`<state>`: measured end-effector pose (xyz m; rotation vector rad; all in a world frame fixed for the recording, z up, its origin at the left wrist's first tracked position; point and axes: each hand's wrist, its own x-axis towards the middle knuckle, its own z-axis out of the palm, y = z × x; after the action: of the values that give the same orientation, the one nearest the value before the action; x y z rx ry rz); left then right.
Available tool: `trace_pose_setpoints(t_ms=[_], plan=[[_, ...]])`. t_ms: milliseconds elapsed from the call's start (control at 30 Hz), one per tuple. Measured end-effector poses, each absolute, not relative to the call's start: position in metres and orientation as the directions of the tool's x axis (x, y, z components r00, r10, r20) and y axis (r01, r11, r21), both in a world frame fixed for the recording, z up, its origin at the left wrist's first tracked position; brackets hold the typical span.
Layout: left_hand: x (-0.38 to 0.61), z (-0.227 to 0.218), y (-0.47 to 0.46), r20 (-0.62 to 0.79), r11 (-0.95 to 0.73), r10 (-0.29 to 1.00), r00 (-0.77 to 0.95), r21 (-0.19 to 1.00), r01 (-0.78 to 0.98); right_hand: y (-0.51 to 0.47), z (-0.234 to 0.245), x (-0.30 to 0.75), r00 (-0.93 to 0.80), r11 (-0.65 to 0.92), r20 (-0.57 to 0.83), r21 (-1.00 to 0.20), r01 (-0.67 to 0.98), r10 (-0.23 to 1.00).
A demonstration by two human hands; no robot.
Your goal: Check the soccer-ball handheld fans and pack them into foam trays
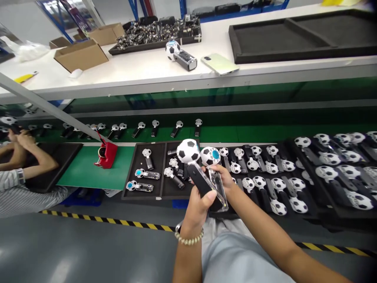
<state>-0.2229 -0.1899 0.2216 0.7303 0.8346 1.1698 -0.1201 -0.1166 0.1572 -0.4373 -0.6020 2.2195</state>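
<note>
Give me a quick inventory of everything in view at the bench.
black-handled soccer-ball fan: 1, black and white, left hand
clear-bodied soccer-ball fan: 1, transparent, blue hub, right hand
soccer-ball fans: many, black and white, black trays ahead
red fixture: 1, red, green mat
smartphone: 1, pale green, white shelf
cardboard boxes: several, brown, shelf left
co-worker's hands: 2, far left
left hand: 1, bead bracelet on wrist
right hand: 1, bare

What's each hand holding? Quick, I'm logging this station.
Left hand: closed, holding a black-handled football fan.
Right hand: closed, holding a clear-handled football fan.
</note>
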Motion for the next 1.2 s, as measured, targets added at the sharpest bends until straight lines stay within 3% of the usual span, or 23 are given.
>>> trace_pose_setpoints(t_ms=[67,167,233,300,367,400,467,567,700,800,967,1200], plan=[[-0.228,0.224,-0.198,-0.169,0.186,0.983,0.078,0.881,-0.436,-0.119,0.155,-0.117,-0.620,-0.585,-0.123,-0.511,-0.630,0.775],[-0.244,0.222,-0.201,-0.130,0.089,0.980,-0.153,0.964,-0.249,-0.107,0.149,-0.096,-0.429,-0.454,-0.168,-0.469,-0.757,0.888],[-0.257,0.220,-0.199,-0.113,0.081,0.963,-0.244,0.987,-0.138,-0.095,0.136,-0.074,-0.280,-0.380,-0.261,-0.541,-0.750,0.924],[-0.265,0.219,-0.194,-0.136,0.120,0.962,-0.239,0.990,-0.079,-0.088,0.115,-0.055,-0.193,-0.420,-0.376,-0.762,-0.492,0.907],[-0.267,0.216,-0.187,-0.163,0.153,0.967,-0.196,0.986,-0.066,-0.089,0.087,-0.045,-0.131,-0.477,-0.468,-0.877,-0.056,0.874],[-0.266,0.213,-0.185,-0.170,0.157,0.970,-0.172,0.984,-0.089,-0.093,0.072,-0.045,-0.101,-0.485,-0.498,-0.865,0.130,0.861],[-0.259,0.208,-0.181,-0.190,0.163,0.975,-0.118,0.964,-0.208,-0.107,0.044,-0.048,-0.062,-0.484,-0.537,-0.800,0.353,0.842],[-0.246,0.203,-0.180,-0.238,0.198,0.970,-0.048,0.888,-0.414,-0.134,0.008,-0.059,-0.026,-0.440,-0.549,-0.695,0.569,0.835],[-0.239,0.206,-0.182,-0.270,0.232,0.963,0.000,0.828,-0.511,-0.159,-0.018,-0.063,-0.035,-0.276,-0.499,-0.534,0.799,0.866],[-0.242,0.209,-0.182,-0.290,0.245,0.957,-0.007,0.823,-0.513,-0.158,-0.022,-0.057,-0.174,-0.056,-0.425,-0.477,0.877,0.888],[-0.249,0.207,-0.181,-0.311,0.244,0.949,-0.053,0.831,-0.500,-0.136,-0.024,-0.053,-0.498,0.340,-0.302,-0.449,0.827,0.813],[-0.251,0.198,-0.181,-0.303,0.247,0.953,-0.017,0.808,-0.535,-0.138,-0.062,-0.086,-0.637,0.538,-0.390,-0.340,0.771,0.665]])
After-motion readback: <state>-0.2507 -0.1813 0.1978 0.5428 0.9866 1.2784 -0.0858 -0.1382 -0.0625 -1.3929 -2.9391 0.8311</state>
